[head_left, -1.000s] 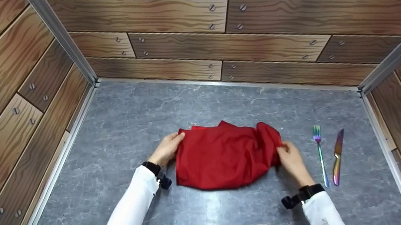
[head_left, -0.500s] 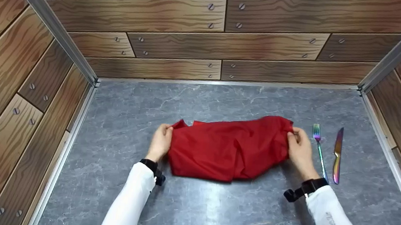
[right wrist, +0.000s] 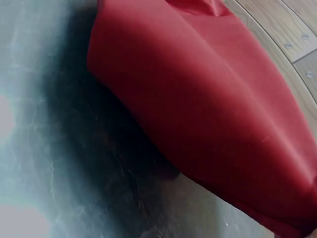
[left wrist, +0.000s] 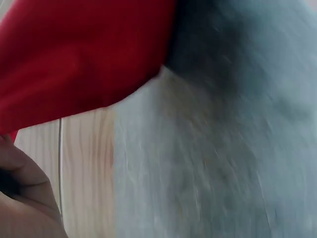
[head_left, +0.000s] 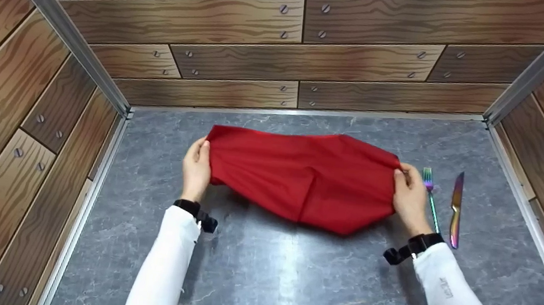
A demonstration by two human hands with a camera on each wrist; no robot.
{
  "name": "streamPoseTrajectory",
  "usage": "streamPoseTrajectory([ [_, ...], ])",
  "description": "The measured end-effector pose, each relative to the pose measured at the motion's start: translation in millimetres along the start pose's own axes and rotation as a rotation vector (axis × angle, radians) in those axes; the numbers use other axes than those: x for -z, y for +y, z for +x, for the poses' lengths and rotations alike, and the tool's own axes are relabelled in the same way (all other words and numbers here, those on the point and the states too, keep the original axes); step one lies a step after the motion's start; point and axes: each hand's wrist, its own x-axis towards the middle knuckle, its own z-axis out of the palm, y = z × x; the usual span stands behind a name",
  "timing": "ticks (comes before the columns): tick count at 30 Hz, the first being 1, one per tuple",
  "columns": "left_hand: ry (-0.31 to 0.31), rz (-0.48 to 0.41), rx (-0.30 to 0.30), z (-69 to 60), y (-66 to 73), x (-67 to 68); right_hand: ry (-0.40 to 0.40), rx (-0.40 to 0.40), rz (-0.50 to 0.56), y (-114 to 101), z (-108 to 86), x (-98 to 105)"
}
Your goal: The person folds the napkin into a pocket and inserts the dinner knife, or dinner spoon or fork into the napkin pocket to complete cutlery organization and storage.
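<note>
A red cloth (head_left: pixel 270 167) is stretched between the two hands, raised off the grey surface, with a fold running down its middle. At its left end the left hand (head_left: pixel 196 167) pinches the edge between thumb and fingers. The right hand (head_left: pixel 410 197) grips the opposite end, thumb on top. In the left wrist view the cloth (left wrist: pixel 84 54) hangs above the surface, with part of the left hand (left wrist: pixel 27 188) at the lower left. The right wrist view is mostly filled by the cloth (right wrist: pixel 198 99), and its shadow lies below.
A rainbow-coloured fork (head_left: pixel 430 192) lies just beyond the right hand, partly hidden by it. Beside it is a matching knife (head_left: pixel 456 210). Wood-patterned walls (head_left: pixel 245 23) enclose the grey marbled surface (head_left: pixel 248 281) at the back and sides.
Both hands have drawn apart and moved away from the body, the left one more to the left. The cloth has gone from crumpled on the surface to lifted and spread wider.
</note>
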Motion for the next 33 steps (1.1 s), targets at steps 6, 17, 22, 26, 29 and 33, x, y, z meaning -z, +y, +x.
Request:
streamPoseTrajectory([
  [6, -0.140, -0.227, 0.225, 1.4, -8.6, -12.0, -0.004, -0.043, 0.067, 7, 14.6, -15],
  [17, -0.259, 0.127, 0.317, -30.2, -37.5, -3.1, -0.189, -0.184, -0.030, 22, 6.0, 1],
  [22, -0.349, 0.181, 0.394, -45.3, -39.9, 9.9, -0.325, -0.218, -0.137, 23, -12.0, 24],
  [26, -0.412, 0.237, 0.439, -54.5, -41.5, 18.5, -0.445, -0.247, -0.145, 26, -25.1, 36],
  [29, -0.453, 0.304, 0.439, -59.4, -41.4, 20.5, -0.507, -0.245, -0.121, 30, -33.4, 40],
  [33, -0.502, 0.368, 0.369, -63.5, -40.3, 17.8, -0.536, -0.210, -0.054, 36, -39.4, 39],
])
